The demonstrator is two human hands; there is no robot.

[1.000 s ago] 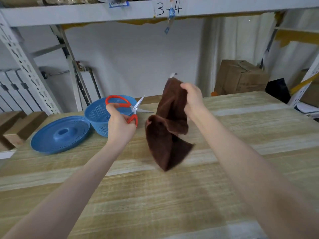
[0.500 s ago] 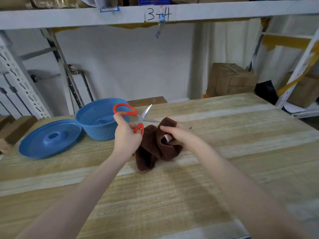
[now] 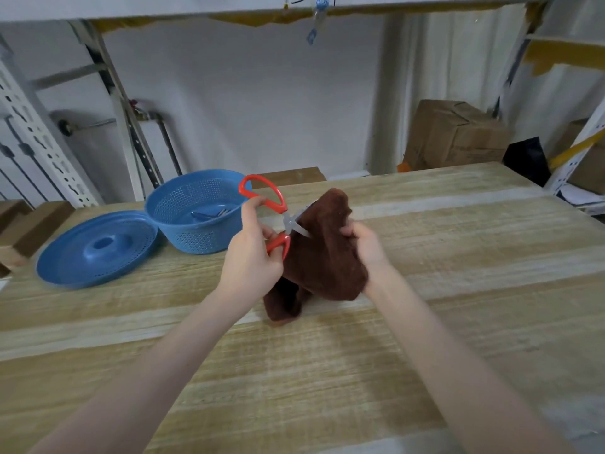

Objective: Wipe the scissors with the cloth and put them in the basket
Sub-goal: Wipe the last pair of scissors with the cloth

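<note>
My left hand (image 3: 252,257) grips the red-handled scissors (image 3: 273,204) by the handles, blades pointing right. The blades disappear into a brown cloth (image 3: 322,253) that my right hand (image 3: 365,244) holds bunched around them; the blade tips are hidden. The cloth's lower end rests on the wooden table (image 3: 327,371). A blue perforated basket (image 3: 196,208) stands just left of the scissors, with a metal tool lying inside it.
A blue round lid (image 3: 95,247) lies on the table left of the basket. Cardboard boxes (image 3: 455,136) stand behind the table's far right edge. Metal shelf posts (image 3: 36,132) rise at the back left, and a shelf beam runs overhead.
My right hand dropped the hanging cloth to table level, then raised it over the scissor blades. My left hand stayed beside the basket holding the scissors.
</note>
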